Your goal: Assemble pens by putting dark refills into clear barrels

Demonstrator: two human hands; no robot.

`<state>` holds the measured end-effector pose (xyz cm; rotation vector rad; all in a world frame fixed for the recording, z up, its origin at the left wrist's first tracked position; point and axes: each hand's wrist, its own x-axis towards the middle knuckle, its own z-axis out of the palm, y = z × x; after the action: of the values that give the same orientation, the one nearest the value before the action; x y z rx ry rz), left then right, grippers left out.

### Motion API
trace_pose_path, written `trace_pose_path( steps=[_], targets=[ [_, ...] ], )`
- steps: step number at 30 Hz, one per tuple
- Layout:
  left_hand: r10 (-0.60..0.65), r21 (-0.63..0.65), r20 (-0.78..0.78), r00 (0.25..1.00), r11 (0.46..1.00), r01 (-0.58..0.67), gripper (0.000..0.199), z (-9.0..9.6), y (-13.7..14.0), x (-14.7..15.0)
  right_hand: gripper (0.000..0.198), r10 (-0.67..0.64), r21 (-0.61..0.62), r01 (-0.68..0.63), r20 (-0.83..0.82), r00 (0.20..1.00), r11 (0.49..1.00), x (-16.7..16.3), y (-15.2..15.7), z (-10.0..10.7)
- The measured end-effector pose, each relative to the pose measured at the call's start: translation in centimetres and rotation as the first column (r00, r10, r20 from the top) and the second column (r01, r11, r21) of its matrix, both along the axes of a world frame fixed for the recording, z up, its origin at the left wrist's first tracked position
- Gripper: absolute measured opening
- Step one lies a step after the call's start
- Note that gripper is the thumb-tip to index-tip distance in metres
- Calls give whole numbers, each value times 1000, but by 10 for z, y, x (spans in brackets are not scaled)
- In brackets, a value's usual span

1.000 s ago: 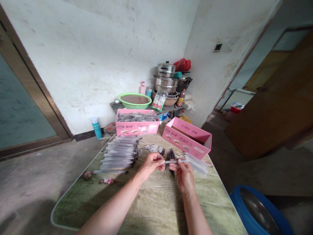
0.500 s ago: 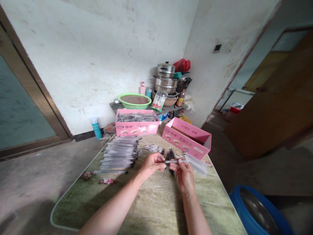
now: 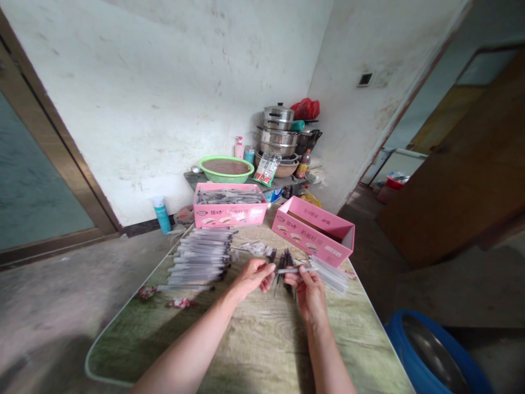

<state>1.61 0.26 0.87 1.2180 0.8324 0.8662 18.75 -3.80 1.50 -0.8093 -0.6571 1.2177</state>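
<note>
My right hand (image 3: 308,285) holds a slim pen (image 3: 290,270) nearly level above the table, thumb and fingers pinching its right part. My left hand (image 3: 256,275) is closed, thumb and forefinger together at the pen's left end. Whether these fingertips touch the pen or pinch a small part is hidden. Below and behind the hands lies a bunch of dark pen refills (image 3: 287,257). Clear empty-looking pen barrels (image 3: 332,276) are piled to the right. Left of my hands, a row of capless-looking clear pens with dark ends (image 3: 200,257) is laid out. Small whitish pieces (image 3: 254,248) lie behind my left hand.
At the table's back, one pink box (image 3: 229,215) is filled with pens; another pink box (image 3: 307,239) stands at the right, its inside mostly hidden. Behind them a shelf carries a green basin (image 3: 226,178) and stacked steel pots (image 3: 279,143). A blue tub (image 3: 396,334) stands at lower right.
My left hand has shifted slightly, its thumb and forefinger now pressed together at the pen's end and the other fingers curled lower. My right hand and the pen are almost unmoved.
</note>
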Motion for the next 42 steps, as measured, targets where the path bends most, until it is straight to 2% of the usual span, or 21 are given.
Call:
trace_pose_path(
  steps=[3, 6, 10, 13, 16, 20, 25, 29, 32, 36, 42],
  targets=[
    [-43, -2, -22, 999, 999, 43, 52, 1, -1, -1, 22, -1, 0, 1, -2, 1000, 1000, 0, 0, 0],
    [-85, 30, 23, 996, 996, 84, 48, -1, 0, -2, 22, 2, 5, -2, -4, 1000, 1000, -1, -1, 0],
    [-35, 46, 99, 994, 998, 30, 42, -3, 2, 0, 23, -5, 6, 5, 9, 1000, 1000, -3, 0, 1],
    [9, 50, 144, 990, 999, -16, 48, -2, 3, 2, 23, -3, 7, 3, 23, 1000, 1000, -2, 1, 1],
    [33, 49, 68, 997, 998, -37, 45, -3, 2, 2, 23, -8, 6, 8, 22, 1000, 1000, -1, 1, 0],
    [-19, 43, -47, 999, 999, 21, 50, -4, 1, -1, 24, -13, 4, 13, 22, 1000, 1000, -1, 0, -1],
    [-31, 90, 75, 997, 996, 24, 41, -1, 0, 1, 22, -13, -3, 13, 20, 1000, 1000, -1, 0, 0],
    [23, 76, 166, 986, 996, -36, 46, 0, 1, 4, 23, -12, 0, 12, 21, 1000, 1000, -2, 0, 0],
    [62, 53, 98, 993, 996, -68, 46, -2, 2, 3, 24, -14, 2, 13, 16, 1000, 1000, -2, -1, 0],
    [-16, 21, -31, 999, 1000, 17, 52, -5, 1, 0, 23, -16, -5, 16, 18, 1000, 1000, -2, -2, 2],
    [-22, 93, 59, 998, 996, 16, 38, -2, 0, 3, 22, -7, -16, 8, 38, 999, 1000, -2, -1, 1]
  ],
)
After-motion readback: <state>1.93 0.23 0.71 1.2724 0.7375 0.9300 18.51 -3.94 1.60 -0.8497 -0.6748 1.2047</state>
